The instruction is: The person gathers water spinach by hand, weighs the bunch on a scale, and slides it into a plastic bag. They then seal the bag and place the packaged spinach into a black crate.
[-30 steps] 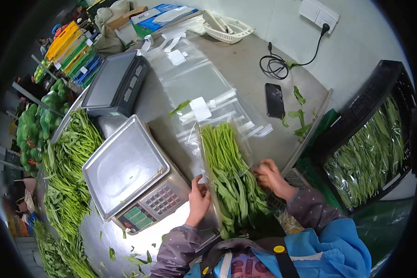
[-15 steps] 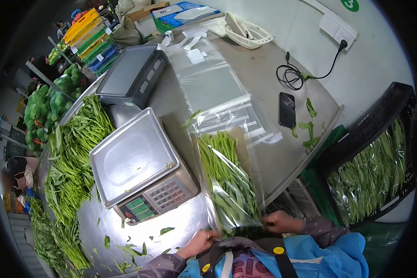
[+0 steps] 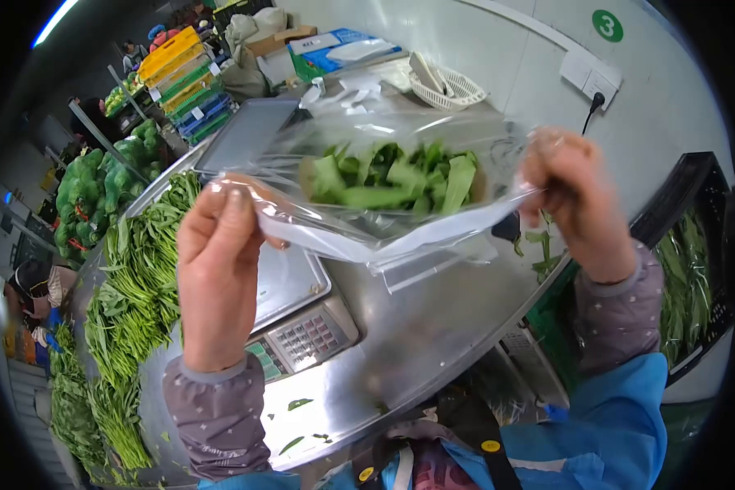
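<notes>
A clear plastic bag (image 3: 302,220) is stretched between my two hands above the metal table, its mouth edge toward me. Leafy greens (image 3: 392,175) show inside it, leaf ends facing me. My left hand (image 3: 220,261) pinches the bag's left corner between thumb and fingers. At the right corner, my right hand (image 3: 576,192) grips the film; it is slightly blurred. Below and left of the bag is the weighing scale (image 3: 302,327), its steel pan partly hidden by my left hand and the bag.
Loose leafy greens (image 3: 138,302) are piled along the table's left side. A second scale (image 3: 245,135) stands behind. A white basket (image 3: 457,90) sits at the back near the wall. On the right, a black crate (image 3: 714,269) holds bagged greens. Leaf scraps lie on the table (image 3: 400,351).
Both hands have risen from the table's near edge, lifting the bag of greens. The bag is now held up by its corners, higher and farther from my body.
</notes>
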Tool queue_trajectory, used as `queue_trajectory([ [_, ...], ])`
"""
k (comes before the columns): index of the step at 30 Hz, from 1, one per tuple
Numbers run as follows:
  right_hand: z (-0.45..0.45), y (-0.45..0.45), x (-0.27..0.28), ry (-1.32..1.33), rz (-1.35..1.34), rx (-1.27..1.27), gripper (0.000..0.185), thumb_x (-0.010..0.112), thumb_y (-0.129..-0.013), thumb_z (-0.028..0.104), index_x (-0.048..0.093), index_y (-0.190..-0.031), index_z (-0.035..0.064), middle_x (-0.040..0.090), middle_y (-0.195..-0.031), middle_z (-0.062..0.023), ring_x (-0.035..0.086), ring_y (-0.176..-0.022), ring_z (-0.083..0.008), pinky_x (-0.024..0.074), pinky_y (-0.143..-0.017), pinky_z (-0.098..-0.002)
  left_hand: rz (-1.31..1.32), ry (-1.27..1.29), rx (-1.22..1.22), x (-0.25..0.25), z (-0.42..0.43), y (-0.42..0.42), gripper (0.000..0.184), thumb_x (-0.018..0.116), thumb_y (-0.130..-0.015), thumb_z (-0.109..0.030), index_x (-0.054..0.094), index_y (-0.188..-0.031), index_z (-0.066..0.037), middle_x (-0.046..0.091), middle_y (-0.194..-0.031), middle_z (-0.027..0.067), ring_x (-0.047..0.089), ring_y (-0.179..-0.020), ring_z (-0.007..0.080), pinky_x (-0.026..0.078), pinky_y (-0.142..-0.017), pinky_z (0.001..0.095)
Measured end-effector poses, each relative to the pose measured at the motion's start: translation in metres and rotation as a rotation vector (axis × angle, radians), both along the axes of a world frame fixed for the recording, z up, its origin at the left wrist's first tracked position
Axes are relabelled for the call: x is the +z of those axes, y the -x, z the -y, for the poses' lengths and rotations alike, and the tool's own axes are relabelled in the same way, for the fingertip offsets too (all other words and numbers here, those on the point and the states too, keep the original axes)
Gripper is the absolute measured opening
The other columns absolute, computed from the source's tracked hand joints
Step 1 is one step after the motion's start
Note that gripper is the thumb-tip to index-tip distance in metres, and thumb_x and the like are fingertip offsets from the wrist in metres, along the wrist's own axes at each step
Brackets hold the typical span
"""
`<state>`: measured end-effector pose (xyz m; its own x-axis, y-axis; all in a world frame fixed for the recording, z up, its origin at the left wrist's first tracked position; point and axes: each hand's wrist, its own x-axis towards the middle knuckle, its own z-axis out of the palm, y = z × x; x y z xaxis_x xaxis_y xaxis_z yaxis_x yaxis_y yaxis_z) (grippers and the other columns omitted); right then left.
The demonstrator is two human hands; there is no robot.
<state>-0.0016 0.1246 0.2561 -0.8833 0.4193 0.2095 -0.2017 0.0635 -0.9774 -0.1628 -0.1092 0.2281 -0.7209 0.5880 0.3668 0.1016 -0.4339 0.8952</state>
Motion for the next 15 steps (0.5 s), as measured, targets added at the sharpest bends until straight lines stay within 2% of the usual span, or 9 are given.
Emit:
queue_trajectory([
  [2,0.003,-0.005,0.024,0.068,-0.187,0.043,0.025,0.046,-0.086,0.025,0.049,-0.075,0.0023,0.050,-0.060,-0.0058,0.049,-0.049,-0.0131,0.0387,-0.043,-0.0237,0.001,-0.269,-0.107,0.008,0.007,0.007,0.023,0.045,-0.091,-0.021,0.052,-0.099,-0.001,0.057,-0.093,0.0084,0.056,-0.084,0.0181,0.045,-0.075,0.0298],
  [5,-0.003,-0.003,0.030,0.108,-0.116,0.085,0.025,0.047,-0.085,0.025,0.050,-0.075,0.0022,0.050,-0.061,-0.0051,0.049,-0.049,-0.0120,0.0370,-0.041,-0.0224,0.102,-0.539,-0.277,-0.021,0.000,0.044,0.029,0.042,-0.092,-0.029,0.050,-0.112,-0.010,0.053,-0.111,0.0038,0.049,-0.103,0.0203,0.043,-0.080,0.0373],
  [7,-0.001,0.006,0.018,0.093,0.108,-0.040,0.022,0.048,-0.082,0.022,0.051,-0.073,0.0018,0.052,-0.060,-0.0048,0.049,-0.047,-0.0111,0.0381,-0.041,-0.0221,-1.010,0.888,0.476,-0.141,-0.006,0.074,0.031,0.047,-0.088,-0.022,0.048,-0.116,-0.009,0.054,-0.109,0.0051,0.053,-0.094,0.0215,0.044,-0.078,0.0327],
  [8,-0.012,0.011,0.008,-0.003,0.326,0.069,0.021,0.050,-0.080,0.021,0.053,-0.071,0.0017,0.053,-0.061,-0.0057,0.051,-0.049,-0.0109,0.0394,-0.042,-0.0221,-0.428,0.694,0.103,-0.178,-0.007,0.051,0.032,0.049,-0.086,-0.015,0.048,-0.117,-0.006,0.054,-0.109,0.0049,0.053,-0.095,0.0193,0.045,-0.079,0.0317],
  [11,-0.019,0.019,-0.006,-0.253,0.591,0.159,0.021,0.051,-0.078,0.019,0.054,-0.069,0.0003,0.054,-0.059,-0.0053,0.053,-0.051,-0.0114,0.0408,-0.044,-0.0237,0.156,0.485,-0.641,-0.261,-0.022,0.004,0.036,0.053,-0.084,-0.007,0.048,-0.119,-0.001,0.054,-0.113,0.0058,0.051,-0.099,0.0142,0.045,-0.082,0.0272],
  [12,-0.018,0.023,0.000,-0.799,0.534,-0.022,0.018,0.052,-0.077,0.017,0.056,-0.072,-0.0004,0.054,-0.058,-0.0052,0.053,-0.051,-0.0113,0.0415,-0.046,-0.0244,0.624,0.369,-0.761,-0.271,-0.021,-0.003,0.037,0.054,-0.084,-0.007,0.048,-0.119,-0.001,0.053,-0.114,0.0061,0.051,-0.099,0.0140,0.044,-0.083,0.0267],
  [13,-0.018,0.027,0.004,-1.337,0.445,-0.207,0.016,0.053,-0.075,0.015,0.057,-0.074,-0.0011,0.054,-0.057,-0.0051,0.054,-0.052,-0.0112,0.0422,-0.047,-0.0251,0.634,0.369,-0.766,-0.268,-0.023,-0.004,0.037,0.054,-0.084,-0.007,0.048,-0.119,-0.001,0.053,-0.114,0.0061,0.051,-0.099,0.0140,0.044,-0.083,0.0267],
  [14,-0.023,0.039,0.001,-1.335,0.453,-0.202,0.016,0.053,-0.075,0.015,0.057,-0.074,-0.0011,0.054,-0.057,-0.0051,0.054,-0.052,-0.0112,0.0422,-0.047,-0.0251,0.459,0.401,-0.791,-0.258,-0.026,-0.003,0.036,0.054,-0.084,-0.007,0.048,-0.119,-0.001,0.053,-0.114,0.0063,0.052,-0.098,0.0141,0.044,-0.084,0.0270],
  [15,-0.030,0.057,-0.006,-1.289,0.124,-0.064,0.015,0.055,-0.074,0.014,0.059,-0.077,-0.0003,0.055,-0.057,-0.0060,0.054,-0.052,-0.0125,0.0425,-0.048,-0.0269,0.275,0.428,-0.810,-0.247,-0.029,-0.002,0.036,0.054,-0.084,-0.007,0.049,-0.119,-0.001,0.053,-0.114,0.0066,0.052,-0.097,0.0142,0.044,-0.085,0.0274],
])
